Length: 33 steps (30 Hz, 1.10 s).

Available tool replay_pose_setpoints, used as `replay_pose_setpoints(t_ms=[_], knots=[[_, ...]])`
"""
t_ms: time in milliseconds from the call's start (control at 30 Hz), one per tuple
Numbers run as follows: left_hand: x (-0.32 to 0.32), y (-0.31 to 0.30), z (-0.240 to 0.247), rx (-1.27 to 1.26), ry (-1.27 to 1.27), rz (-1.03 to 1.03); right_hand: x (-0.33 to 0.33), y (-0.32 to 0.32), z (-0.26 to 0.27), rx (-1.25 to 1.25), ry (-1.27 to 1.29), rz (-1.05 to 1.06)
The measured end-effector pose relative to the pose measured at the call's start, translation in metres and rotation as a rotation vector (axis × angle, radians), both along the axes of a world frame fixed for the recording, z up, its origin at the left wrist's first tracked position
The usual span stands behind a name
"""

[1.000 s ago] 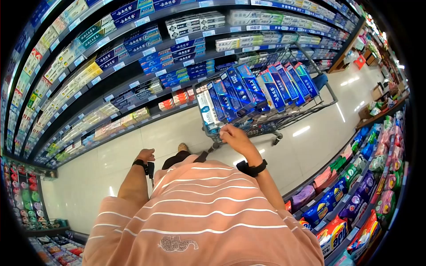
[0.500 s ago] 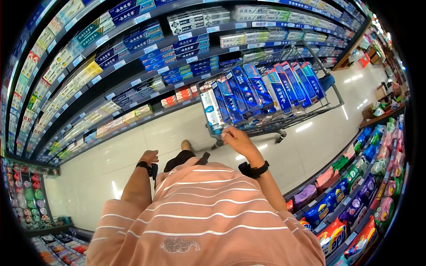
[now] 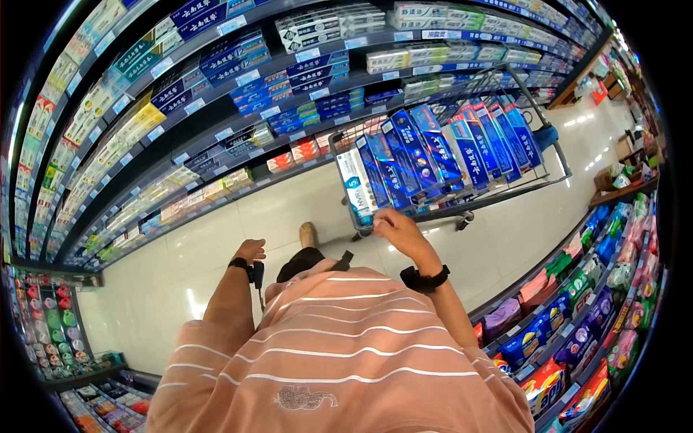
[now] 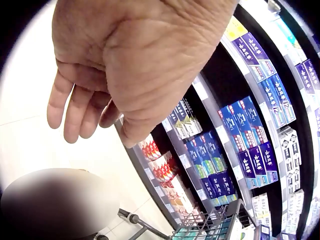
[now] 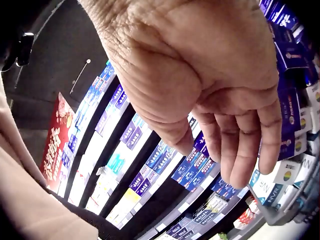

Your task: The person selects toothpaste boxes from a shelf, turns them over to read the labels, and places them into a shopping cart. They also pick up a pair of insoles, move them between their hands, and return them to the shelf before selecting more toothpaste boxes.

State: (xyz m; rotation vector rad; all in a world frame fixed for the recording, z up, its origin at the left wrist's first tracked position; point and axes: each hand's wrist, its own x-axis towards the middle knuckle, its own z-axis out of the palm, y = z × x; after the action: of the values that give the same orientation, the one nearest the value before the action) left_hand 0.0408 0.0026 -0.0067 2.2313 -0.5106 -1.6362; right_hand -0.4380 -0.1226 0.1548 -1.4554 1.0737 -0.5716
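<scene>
In the head view, a wire shopping cart point(image 3: 498, 201) stands in front of the person, filled with upright blue toothpaste boxes point(image 3: 404, 155). A white and blue box point(image 3: 352, 180) stands at its near end. My right hand point(image 3: 398, 232) hangs beside the cart's near corner, fingers loosely bent and holding nothing. In the right wrist view its fingertips overlap the area near the cart's rim point(image 5: 262, 205) and white boxes point(image 5: 280, 192). My left hand point(image 3: 250, 250) hangs free over the floor; the left wrist view shows its fingers point(image 4: 75, 112) relaxed, with nothing in them.
Long shelves of toothpaste boxes point(image 3: 245, 58) curve along the left and far side. Bagged laundry goods point(image 3: 545, 382) fill a shelf on the right. Pale glossy floor point(image 3: 159, 281) lies between them. One shoe point(image 3: 308, 234) shows ahead of the body.
The cart and both hands have shifted slightly to the right in the head view, as have the nearby shelves. The right hand stays by the cart's near corner. Both hands remain without anything in them.
</scene>
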Motion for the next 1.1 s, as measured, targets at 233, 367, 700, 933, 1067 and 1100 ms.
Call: replay_pose_setpoints(t_ms=[233,367,700,933,1067,1100], knots=[[0.06,-0.096,0.0,-0.152,0.084,0.131,0.031,-0.03,-0.004,0.0,0.047,-0.047],[0.095,-0.179,0.026,-0.294,0.037,0.109,0.063,-0.054,0.005,0.026,0.11,-0.08],[0.189,-0.38,0.061,-0.699,-0.122,0.188,0.161,-0.108,-0.001,0.078,0.182,-0.116],[0.205,-0.435,0.083,-0.674,-0.058,-0.005,0.21,-0.14,-0.002,0.051,0.334,-0.104],[0.206,-0.444,0.081,-0.756,-0.012,-0.05,0.237,-0.154,0.003,0.027,0.351,-0.113],[0.208,-0.445,0.082,-0.762,-0.049,-0.068,0.244,-0.157,0.005,0.025,0.35,-0.113]])
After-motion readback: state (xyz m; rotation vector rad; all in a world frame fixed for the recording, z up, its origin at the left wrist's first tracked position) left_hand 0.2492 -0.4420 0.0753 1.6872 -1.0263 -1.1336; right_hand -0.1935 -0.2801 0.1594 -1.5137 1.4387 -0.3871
